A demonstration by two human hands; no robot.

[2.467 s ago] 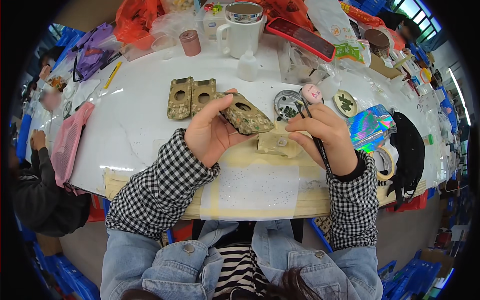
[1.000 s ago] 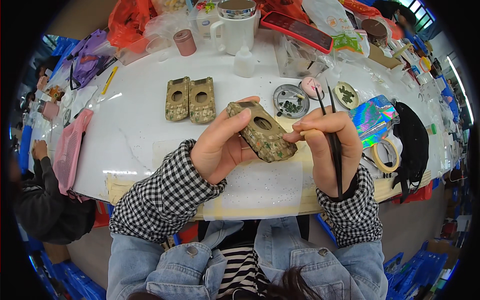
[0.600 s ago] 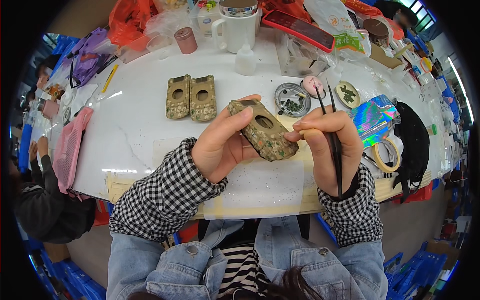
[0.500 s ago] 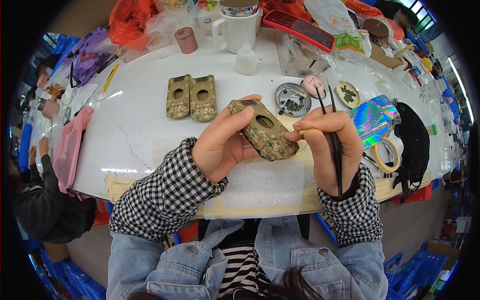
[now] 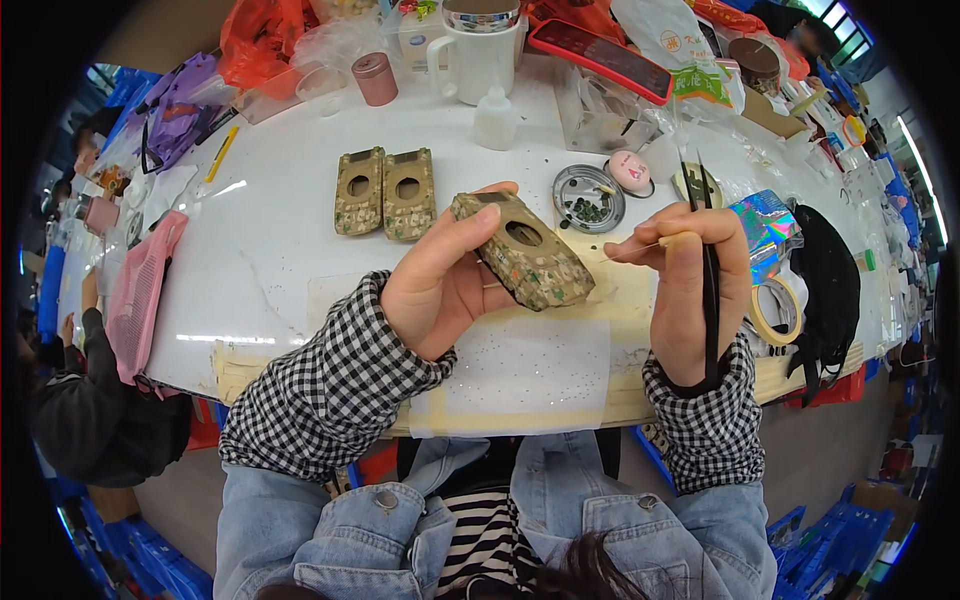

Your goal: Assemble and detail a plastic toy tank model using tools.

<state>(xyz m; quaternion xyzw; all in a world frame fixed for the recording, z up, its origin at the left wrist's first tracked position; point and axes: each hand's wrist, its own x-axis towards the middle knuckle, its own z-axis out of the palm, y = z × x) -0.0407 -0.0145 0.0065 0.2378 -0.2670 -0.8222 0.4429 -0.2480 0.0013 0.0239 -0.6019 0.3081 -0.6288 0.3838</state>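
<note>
Our right hand (image 5: 690, 270), gripping slim, pointed black tweezers (image 5: 711, 300), has drawn rightward, baring the right end of the boxy, camouflage-patterned hull (image 5: 545, 275) with a round hole, which our left hand (image 5: 440, 280) holds above the glossy white surface (image 5: 260, 260), near side.

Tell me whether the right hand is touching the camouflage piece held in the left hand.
Apart. The head view shows pale work surface between the right hand and the camouflage piece.
</note>
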